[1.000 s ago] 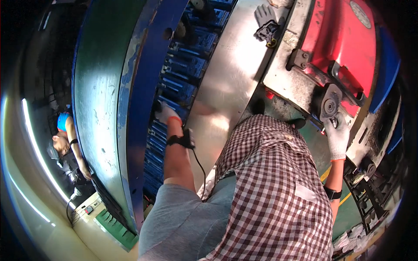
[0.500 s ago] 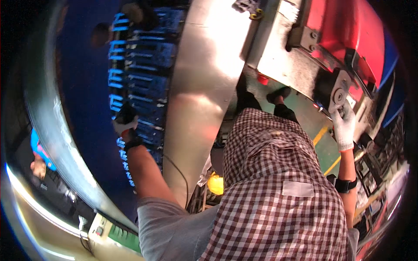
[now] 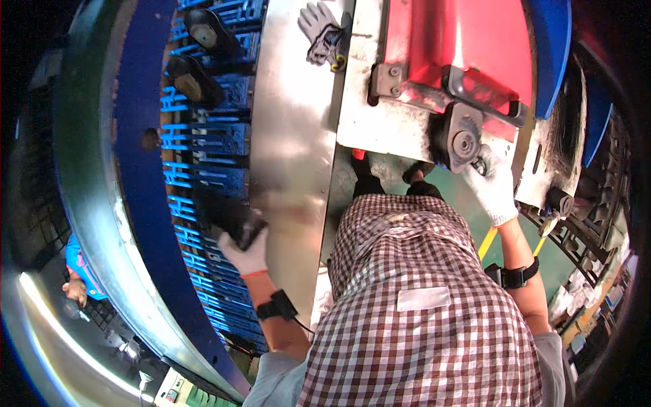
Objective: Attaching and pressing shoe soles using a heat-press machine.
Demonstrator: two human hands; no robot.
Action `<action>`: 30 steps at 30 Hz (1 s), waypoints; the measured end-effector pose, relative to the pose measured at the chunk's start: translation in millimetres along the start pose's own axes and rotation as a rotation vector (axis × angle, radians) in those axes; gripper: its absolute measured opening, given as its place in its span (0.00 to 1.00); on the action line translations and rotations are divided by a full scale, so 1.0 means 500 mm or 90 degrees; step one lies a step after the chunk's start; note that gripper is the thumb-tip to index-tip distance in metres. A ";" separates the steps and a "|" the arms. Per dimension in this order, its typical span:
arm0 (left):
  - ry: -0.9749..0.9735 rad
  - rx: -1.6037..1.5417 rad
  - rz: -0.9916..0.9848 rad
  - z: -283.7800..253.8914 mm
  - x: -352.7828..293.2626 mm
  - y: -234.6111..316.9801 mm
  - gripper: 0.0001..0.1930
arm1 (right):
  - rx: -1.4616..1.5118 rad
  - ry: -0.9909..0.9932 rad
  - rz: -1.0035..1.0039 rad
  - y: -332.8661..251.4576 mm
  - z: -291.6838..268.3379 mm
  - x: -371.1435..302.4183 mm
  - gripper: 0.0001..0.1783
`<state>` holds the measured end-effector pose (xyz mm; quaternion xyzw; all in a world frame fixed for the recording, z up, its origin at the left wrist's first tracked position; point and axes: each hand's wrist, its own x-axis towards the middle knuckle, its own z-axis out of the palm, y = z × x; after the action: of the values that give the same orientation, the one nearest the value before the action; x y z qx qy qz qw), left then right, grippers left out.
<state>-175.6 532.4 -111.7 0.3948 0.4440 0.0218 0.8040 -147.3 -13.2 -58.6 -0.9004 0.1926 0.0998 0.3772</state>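
Observation:
My left hand (image 3: 245, 256), in a white glove, is closed on a black shoe-shaped piece (image 3: 234, 218). That piece is smeared by motion and lies over the inner edge of the blue slatted conveyor (image 3: 224, 139). My right hand (image 3: 495, 188), also in a white glove, has its fingers closed at the lower edge of a dark rounded machine plate (image 3: 453, 129) with a round disc. A small dark ring-like part (image 3: 479, 165) shows at the fingertips; what they grip cannot be made out. Two more black shoe-shaped pieces (image 3: 209, 30) lie farther up the conveyor.
A bare metal ledge (image 3: 288, 149) runs between conveyor and machine. On it lies a grey glove (image 3: 320, 30). The red machine housing (image 3: 468, 41) stands above a white base (image 3: 369, 125). A person in blue (image 3: 85, 271) is beyond the conveyor's far rim.
My left hand has come from over the blue slats toward the metal ledge, with the black piece in it. My right hand stays by the dark plate. The whole view has shifted.

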 end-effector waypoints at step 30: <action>-1.075 0.352 0.535 1.166 -0.558 -0.104 0.46 | -0.211 0.477 0.251 0.161 -0.342 0.134 0.44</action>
<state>65.6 29.9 220.1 0.5806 -0.4639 -0.0883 0.6633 -114.5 -205.6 -13.2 -0.8686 0.4652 -0.1332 0.1065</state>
